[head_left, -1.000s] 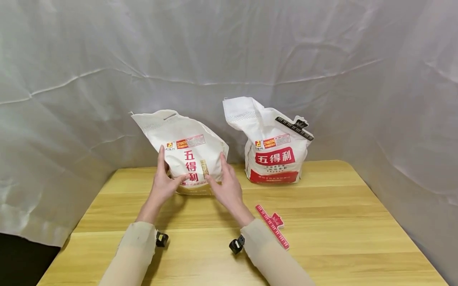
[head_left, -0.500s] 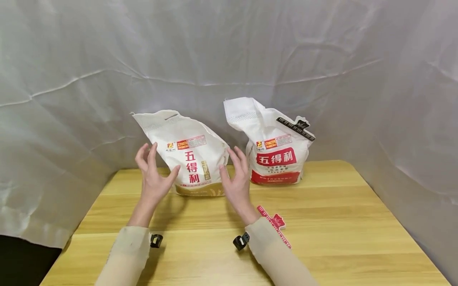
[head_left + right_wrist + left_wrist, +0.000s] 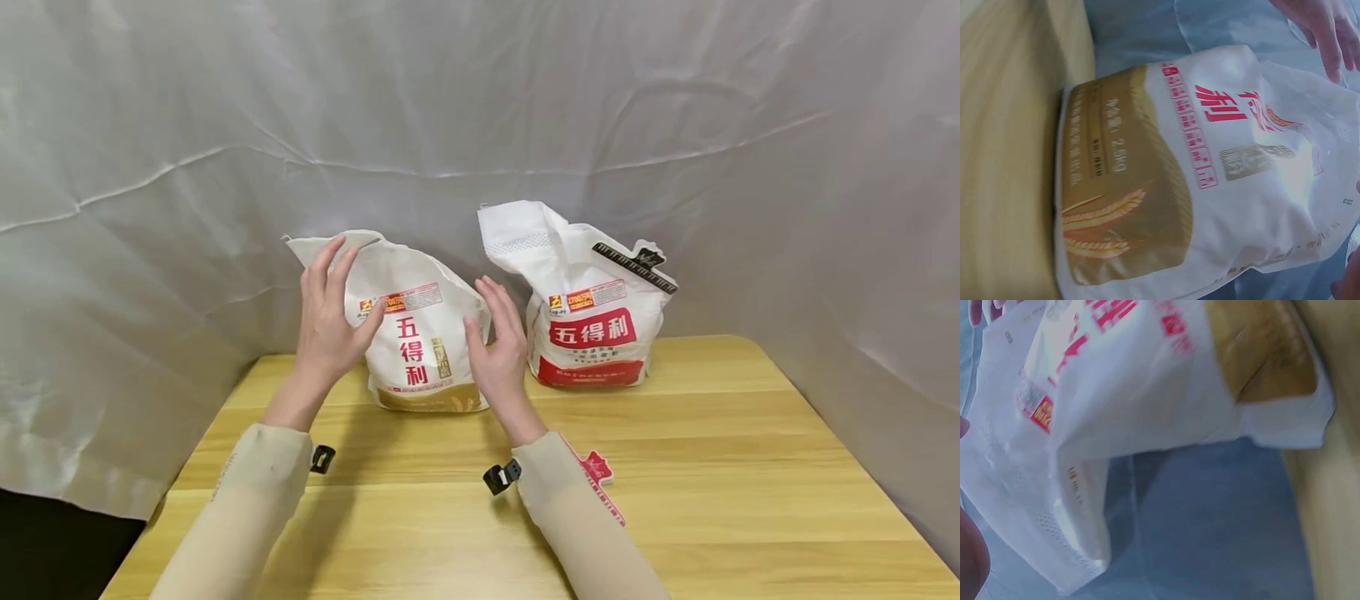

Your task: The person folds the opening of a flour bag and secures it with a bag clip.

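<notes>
The gold-bottomed flour bag (image 3: 427, 337) stands on the far left of the wooden table (image 3: 720, 450), its loose top flopping to the left. A second ago both hands were pressed against its lower sides; now the left hand (image 3: 327, 312) has risen to the upper left, in front of the floppy top, fingers spread wide round nothing. The right hand (image 3: 498, 354) has slid a little up the right edge, its fingers extended and thumb apart, gripping nothing either. Whether either one touches the bag I can't tell. The bag has kept its place and stands without being held, which I'd say leaves both hands free to work at its top. To its right stands the red-labelled flour bag (image 3: 592, 329), a black clip (image 3: 636, 267) along its sloping top edge. Nearer, the red clip (image 3: 597, 468) lies partly behind the right sleeve (image 3: 558, 483).
</notes>
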`<state>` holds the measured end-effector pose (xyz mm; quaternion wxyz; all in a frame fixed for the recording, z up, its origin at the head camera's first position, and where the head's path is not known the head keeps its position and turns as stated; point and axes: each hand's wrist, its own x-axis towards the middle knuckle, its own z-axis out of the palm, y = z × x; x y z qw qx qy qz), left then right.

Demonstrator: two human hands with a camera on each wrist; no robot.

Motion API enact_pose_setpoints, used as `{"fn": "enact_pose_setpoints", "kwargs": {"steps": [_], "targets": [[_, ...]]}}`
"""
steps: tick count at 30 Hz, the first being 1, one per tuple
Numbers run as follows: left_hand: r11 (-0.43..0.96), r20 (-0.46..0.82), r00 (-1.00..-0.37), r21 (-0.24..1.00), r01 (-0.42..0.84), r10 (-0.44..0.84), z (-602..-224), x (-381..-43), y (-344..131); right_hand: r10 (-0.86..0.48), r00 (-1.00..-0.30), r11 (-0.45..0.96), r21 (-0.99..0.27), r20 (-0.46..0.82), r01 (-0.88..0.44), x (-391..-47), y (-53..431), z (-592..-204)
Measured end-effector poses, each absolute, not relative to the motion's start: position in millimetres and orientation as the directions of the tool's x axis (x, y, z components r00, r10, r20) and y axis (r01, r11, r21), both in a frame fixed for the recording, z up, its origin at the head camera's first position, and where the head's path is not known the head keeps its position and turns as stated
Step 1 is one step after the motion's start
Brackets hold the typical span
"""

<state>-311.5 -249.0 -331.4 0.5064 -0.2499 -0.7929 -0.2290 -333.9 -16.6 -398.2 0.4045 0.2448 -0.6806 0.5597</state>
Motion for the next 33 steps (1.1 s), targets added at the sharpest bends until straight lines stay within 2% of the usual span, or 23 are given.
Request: {"fn": "enact_pose_setpoints", "kwargs": {"steps": [5,8,16,28,33], "targets": [[0.767,0.906,-0.317,-0.013,0.641,0.280,-307,-324,-250,0.092,-0.557,0.240,-0.561,0.825,-0.792,-340,-20,-392],[0.765,0.888,-0.312,-0.066,0.641,0.339,-293,-332,-250,0.073,-0.563,0.227,-0.564,0.823,-0.794,-342,-22,-390],[0.778,0.776,-0.404,-0.170,0.605,0.484,-275,-346,-250,0.066,-0.557,0.224,-0.556,0.828,-0.801,-350,-25,-390],[0.746,0.774,-0.399,-0.138,0.652,0.492,-279,-357,-245,0.101,-0.539,0.186,-0.548,0.836,-0.815,-361,-28,-391],[0.766,0.797,-0.388,-0.138,0.628,0.462,-282,-358,-242,0.113,-0.558,0.171,-0.569,0.822,-0.804,-362,-28,-393]]}}
